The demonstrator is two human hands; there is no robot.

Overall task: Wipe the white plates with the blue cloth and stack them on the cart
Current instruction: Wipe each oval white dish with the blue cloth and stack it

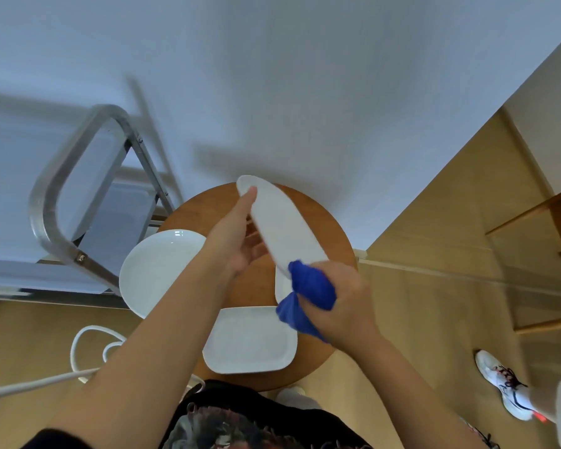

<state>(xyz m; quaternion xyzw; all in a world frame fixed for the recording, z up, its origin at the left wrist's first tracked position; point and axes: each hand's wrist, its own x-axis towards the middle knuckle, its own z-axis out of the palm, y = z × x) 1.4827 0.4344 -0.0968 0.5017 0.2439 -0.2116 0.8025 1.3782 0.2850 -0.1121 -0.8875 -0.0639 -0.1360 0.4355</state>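
Nearest, a rectangular white plate (251, 340) is seen lying flat on the near edge of the round wooden table (334, 228), apparently waiting its turn. Just above it, the blue cloth (308, 294) is bunched tightly in the closed fingers of the right hand (344, 299), and is pressed against the near end of the long oval plate (282, 222). That plate is held lifted and tilted, probably so that its face can be reached by the cloth. It is steadied by the left hand (237, 234), whose fingers are stretched along its edge, the fingertip reaching nearly to the far end; whether the thumb is hooked behind cannot be told. A sliver of another white plate (280, 286) is glimpsed beneath the cloth. To the left, a round white plate (157, 270) is set overhanging the table's rim. Beyond it stands the metal cart (59, 196), where no stacked plates can be made out, so the task is judged to be at an early stage.
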